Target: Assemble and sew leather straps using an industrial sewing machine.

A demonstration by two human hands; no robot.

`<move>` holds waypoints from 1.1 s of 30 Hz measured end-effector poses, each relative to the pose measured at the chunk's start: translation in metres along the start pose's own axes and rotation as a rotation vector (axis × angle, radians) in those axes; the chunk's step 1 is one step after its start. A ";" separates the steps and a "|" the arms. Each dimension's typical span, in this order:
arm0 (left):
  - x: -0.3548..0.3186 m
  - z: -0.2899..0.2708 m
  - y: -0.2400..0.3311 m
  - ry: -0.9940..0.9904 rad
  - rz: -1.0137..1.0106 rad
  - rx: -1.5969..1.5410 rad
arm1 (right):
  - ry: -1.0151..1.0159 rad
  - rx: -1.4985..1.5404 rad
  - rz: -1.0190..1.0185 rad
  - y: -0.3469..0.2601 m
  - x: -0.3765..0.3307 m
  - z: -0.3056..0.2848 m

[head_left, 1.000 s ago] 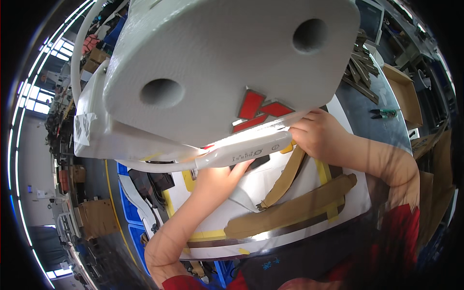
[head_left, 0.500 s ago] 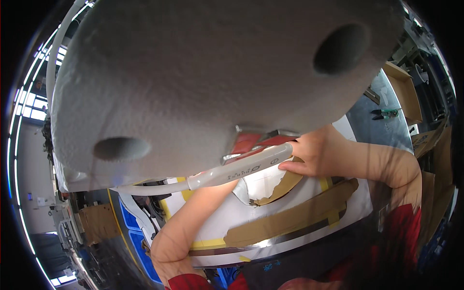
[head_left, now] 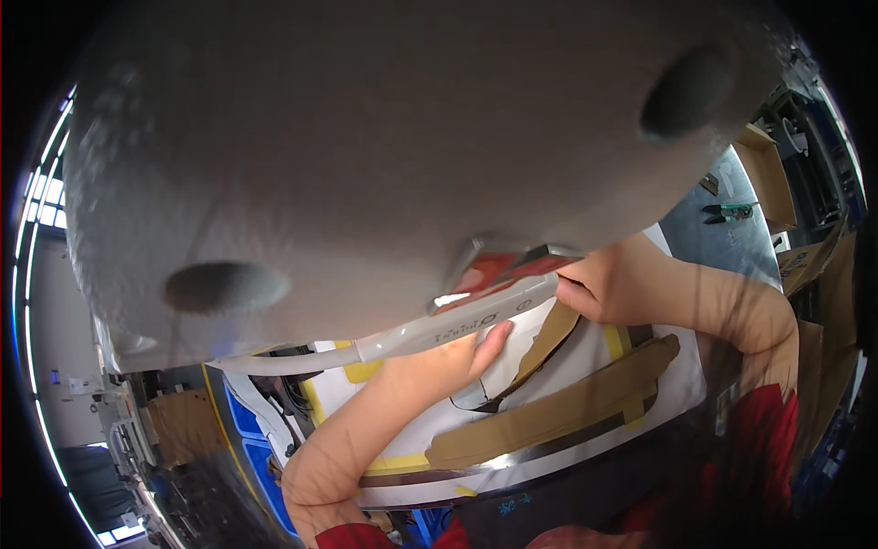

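A curved white piece with a brown strip (head_left: 549, 343) along its edge lies between my hands on a white work surface (head_left: 402, 430). At its left, my left hand (head_left: 457, 355) has its thumb stretched up against the white part; the other fingers are hidden behind a whitish bar with a cable (head_left: 457, 316). My right hand (head_left: 608, 279) is at the piece's upper right, thumb bent in towards the hidden fingers. What it grips does not show. Nearer me lies a long brown cardboard strip (head_left: 549, 403) with yellow tape.
A large grey shape with two dark oval hollows (head_left: 366, 165) and a red badge (head_left: 489, 270) blocks the upper view. Green-handled pliers (head_left: 727, 214) and a cardboard box (head_left: 766, 178) stand at the right. Blue bins (head_left: 261, 467) are at the left.
My left hand has come up and right, so its thumb now shows on the white part. My right thumb has drawn back from the brown edge. The piece has shifted and turned a little.
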State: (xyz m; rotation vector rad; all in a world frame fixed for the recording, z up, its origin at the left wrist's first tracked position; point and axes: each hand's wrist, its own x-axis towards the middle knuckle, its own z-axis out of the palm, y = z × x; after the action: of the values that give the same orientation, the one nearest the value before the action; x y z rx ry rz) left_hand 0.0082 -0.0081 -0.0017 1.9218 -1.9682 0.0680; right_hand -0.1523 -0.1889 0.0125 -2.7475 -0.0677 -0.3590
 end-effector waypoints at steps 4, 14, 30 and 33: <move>0.002 -0.002 0.002 -0.044 -0.031 -0.074 | 0.036 -0.002 -0.041 -0.003 0.002 -0.001; -0.004 0.005 0.003 0.029 -0.019 -0.019 | -0.011 -0.022 -0.055 -0.004 0.004 0.007; 0.007 -0.003 0.011 -0.031 -0.038 0.012 | 0.043 -0.132 -0.086 -0.009 -0.003 -0.002; 0.006 -0.002 0.009 -0.017 -0.011 0.038 | 0.049 -0.115 -0.086 -0.009 -0.001 -0.002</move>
State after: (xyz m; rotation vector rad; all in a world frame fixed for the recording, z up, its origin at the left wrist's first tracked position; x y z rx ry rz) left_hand 0.0003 -0.0125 0.0042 1.9637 -1.9804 0.0864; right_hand -0.1549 -0.1807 0.0171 -2.8542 -0.1580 -0.4671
